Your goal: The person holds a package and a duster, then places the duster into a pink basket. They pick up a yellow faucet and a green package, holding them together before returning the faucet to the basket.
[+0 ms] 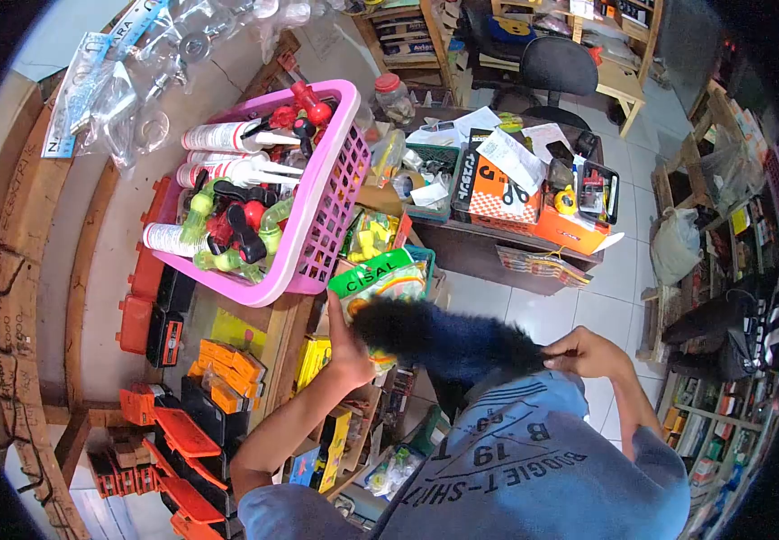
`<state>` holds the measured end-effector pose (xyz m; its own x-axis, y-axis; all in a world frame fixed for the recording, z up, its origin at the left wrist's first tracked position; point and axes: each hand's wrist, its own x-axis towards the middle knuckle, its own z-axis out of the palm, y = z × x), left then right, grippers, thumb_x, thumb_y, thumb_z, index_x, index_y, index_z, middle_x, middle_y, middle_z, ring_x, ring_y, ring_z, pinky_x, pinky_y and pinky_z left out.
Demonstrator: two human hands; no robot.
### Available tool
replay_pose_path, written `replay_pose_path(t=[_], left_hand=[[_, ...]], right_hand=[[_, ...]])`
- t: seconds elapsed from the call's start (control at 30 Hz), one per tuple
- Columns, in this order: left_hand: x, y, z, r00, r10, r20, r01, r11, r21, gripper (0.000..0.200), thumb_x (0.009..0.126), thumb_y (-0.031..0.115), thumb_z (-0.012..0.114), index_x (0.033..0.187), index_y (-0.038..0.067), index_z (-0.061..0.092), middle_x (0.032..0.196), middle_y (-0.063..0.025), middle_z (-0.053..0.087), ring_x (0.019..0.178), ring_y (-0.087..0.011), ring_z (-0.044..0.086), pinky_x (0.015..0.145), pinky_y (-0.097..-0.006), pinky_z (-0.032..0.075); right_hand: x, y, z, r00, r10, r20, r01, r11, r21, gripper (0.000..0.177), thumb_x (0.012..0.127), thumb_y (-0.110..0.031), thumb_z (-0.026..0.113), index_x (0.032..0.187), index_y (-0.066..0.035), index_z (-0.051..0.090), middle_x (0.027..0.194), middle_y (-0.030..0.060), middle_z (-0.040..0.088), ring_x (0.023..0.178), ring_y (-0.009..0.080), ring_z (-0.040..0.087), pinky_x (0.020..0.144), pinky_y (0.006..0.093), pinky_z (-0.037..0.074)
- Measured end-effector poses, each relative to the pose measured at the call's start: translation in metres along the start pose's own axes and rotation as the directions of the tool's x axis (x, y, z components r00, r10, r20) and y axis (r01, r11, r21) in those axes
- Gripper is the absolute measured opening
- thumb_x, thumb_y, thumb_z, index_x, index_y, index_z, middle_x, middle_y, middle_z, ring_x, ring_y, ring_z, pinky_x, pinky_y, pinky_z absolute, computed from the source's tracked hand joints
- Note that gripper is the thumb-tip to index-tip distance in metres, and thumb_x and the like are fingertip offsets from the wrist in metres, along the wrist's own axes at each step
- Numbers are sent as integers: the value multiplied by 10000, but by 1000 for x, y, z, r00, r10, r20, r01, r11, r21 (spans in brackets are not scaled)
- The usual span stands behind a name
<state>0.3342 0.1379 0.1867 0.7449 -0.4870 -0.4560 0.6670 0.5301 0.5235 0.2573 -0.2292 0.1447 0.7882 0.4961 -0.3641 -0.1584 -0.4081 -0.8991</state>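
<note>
My right hand is closed around the end of a dark, fluffy duster, which stretches leftward in front of my shirt. The duster's far end overlaps a clear plastic packet with a green "CISAL" header. My left hand grips the packet's left edge; some of its fingers are hidden behind it. Just beyond the packet sits a pink plastic basket holding white nozzle bottles and red, green and black items.
Orange-and-black toolboxes are stacked at lower left. Plastic-wrapped parts hang at upper left. A counter ahead carries an orange box and papers. A black chair stands behind it. Stocked shelves line the right side.
</note>
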Motion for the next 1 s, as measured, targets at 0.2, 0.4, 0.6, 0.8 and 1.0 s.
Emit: replay_pose_path(t=[0.2,0.4,0.6,0.8,1.0], left_hand=[[-2,1,4,996,-17,89,19,1000,-24,910,784,805,284,1389,131,375,1346,-117,476,1171,-338,517,1012,-517,382],[-5,-2,10,998,-53,-14,52,994,-98,892,802,774,324,1373,92,388,1328,-154,476,1194,-340,490,1044,-472,359],[0,-7,-3,997,-57,-52,52,993,-110,813,842,716,323,1347,88,430,1312,-147,502,1195,-315,497,1044,-485,349],[-1,-2,10,999,-18,-27,14,992,-127,795,851,696,318,1364,95,412,1332,-148,480,1197,-334,487,1043,-491,344],[-2,-1,9,998,-42,-41,37,992,-118,791,840,707,328,1336,103,445,1314,-139,500,1190,-310,498,1040,-483,351]], right_hand=[[-3,-5,-5,997,72,-4,-72,997,6,251,839,-68,652,1087,-27,653,847,110,705,717,86,573,683,260,463],[-5,10,-12,1000,-3,11,3,1000,14,244,834,-57,657,1075,-18,658,805,80,688,700,74,543,650,256,454],[-3,7,-15,998,-3,-69,12,991,130,234,827,-27,665,1059,-2,663,729,1,652,646,47,475,567,238,418],[-3,1,-16,1000,8,11,-9,995,101,232,822,-40,675,1051,-7,669,738,25,667,656,43,487,578,238,425],[-3,19,-21,996,39,86,-41,999,27,247,837,-57,655,1083,-31,659,835,68,708,693,54,517,627,235,440]])
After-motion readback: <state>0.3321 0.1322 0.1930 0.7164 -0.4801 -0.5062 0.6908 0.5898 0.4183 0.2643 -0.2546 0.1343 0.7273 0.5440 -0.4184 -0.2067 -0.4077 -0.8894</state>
